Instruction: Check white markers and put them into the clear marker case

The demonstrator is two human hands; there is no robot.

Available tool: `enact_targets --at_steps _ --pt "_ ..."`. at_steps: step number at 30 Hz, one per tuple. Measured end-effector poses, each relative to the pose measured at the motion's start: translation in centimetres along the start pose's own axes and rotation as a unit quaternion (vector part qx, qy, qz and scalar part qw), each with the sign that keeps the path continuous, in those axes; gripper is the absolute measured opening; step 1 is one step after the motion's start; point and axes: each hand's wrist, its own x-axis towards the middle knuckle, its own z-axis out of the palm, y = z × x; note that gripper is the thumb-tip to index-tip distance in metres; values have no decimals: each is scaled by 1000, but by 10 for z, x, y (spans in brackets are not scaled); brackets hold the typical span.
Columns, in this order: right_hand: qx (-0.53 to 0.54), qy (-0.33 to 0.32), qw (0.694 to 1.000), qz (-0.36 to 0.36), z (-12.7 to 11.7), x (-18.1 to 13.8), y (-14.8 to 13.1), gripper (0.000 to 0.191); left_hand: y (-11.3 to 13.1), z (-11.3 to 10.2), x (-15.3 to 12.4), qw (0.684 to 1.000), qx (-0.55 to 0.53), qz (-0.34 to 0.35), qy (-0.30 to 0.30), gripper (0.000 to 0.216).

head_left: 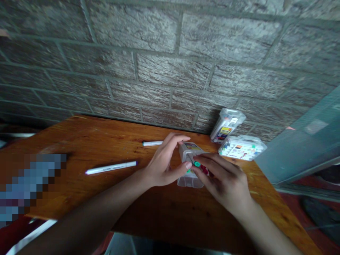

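Note:
A clear plastic marker case [190, 182] stands on the wooden table in front of me, its lid open toward me. My left hand [165, 161] steadies it from the left, fingers at its top and thumb across its front. Between the thumb and fingers of my right hand [225, 179] is a marker with a green end [197, 164], held at the case opening. Red and green marker ends show inside the case; the rest of its contents is hidden by my hands.
A white marker with purple ends [111, 168] lies at left on the table [79, 141]. Another white marker [152, 143] lies behind my left hand. Two filled marker cases, one upright [225, 125] and one wide [240, 148], stand at the back right by the brick wall [156, 67].

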Motion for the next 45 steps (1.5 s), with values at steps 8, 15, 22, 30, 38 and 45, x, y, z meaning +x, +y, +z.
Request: enact_targets --at_steps 8,15,22,30,38,45 --pt "-15 11 1000 6 4 -3 0 12 0 0 0 1000 2 1 -9 53" --pt "-34 3 999 -10 4 -2 1 15 0 1 0 1000 8 -3 -2 45" --pt "-82 14 996 -38 1 1 -4 14 3 -5 2 996 71 39 32 26" --pt "-116 9 991 -62 -1 2 -11 12 6 -4 -1 987 124 94 49 33" --pt "-117 0 992 -44 1 0 -9 16 7 -4 0 989 113 82 52 29" --pt "-109 -6 994 -27 1 1 -9 16 7 -4 0 990 107 79 55 28"
